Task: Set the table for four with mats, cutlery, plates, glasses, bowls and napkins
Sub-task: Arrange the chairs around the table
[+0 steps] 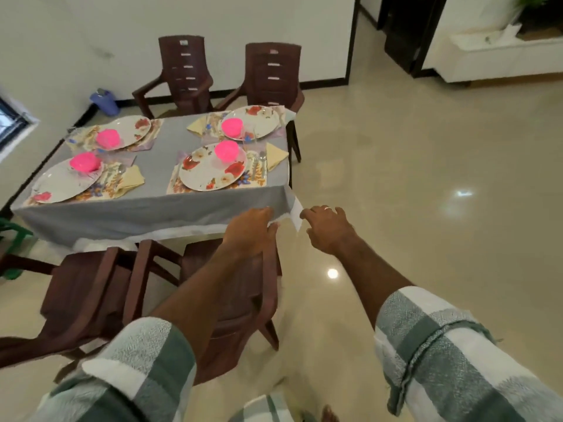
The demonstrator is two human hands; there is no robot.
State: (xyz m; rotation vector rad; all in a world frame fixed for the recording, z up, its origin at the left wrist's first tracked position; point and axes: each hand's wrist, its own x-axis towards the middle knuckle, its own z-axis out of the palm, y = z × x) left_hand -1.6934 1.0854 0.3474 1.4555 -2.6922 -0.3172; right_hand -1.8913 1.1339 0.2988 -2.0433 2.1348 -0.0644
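Observation:
The table under a grey tablecloth holds several place settings. Each has a floral mat, a flowered plate and a pink bowl. Folded yellow napkins and cutlery lie beside the plates. A clear glass is faintly seen around each bowl. My left hand lies on the top of the near chair back, at the cloth's hem, fingers curled over it. My right hand hovers with spread fingers beside the cloth's hanging white corner, fingertips at its edge.
Two brown plastic chairs stand at the far side and two at the near side. A blue container sits on the floor by the wall. A green object is at the left edge. Glossy tile floor stretches to the right.

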